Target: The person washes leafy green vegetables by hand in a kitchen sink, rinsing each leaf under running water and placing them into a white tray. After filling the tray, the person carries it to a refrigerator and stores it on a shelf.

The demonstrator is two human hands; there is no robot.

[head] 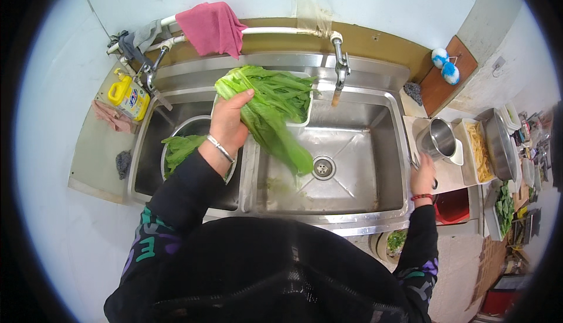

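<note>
My left hand (228, 122) grips a long leafy lettuce (281, 142) by its pale base end. Its leaves hang blurred over the right sink basin (352, 142). Behind it, more long green leaves (286, 89) lie in a white plastic tub (308, 116). At the right rim of the sink, my right hand (423, 175) is over a tool that looks like scissors (435, 185). A metal part and a black handle loop show around the hand, which hides the rest and any grip on it. A steel cup (435, 138) stands just beyond the fingers.
Leaves (182, 151) fill part of a round bowl (193, 122) in the left basin. Two faucets (341, 65) overhang the sink. A pink cloth (213, 28) drapes the pipe. A yellow detergent jug (128, 96) stands left; a tub of pale strips (477, 151) stands right, above a red container (453, 206).
</note>
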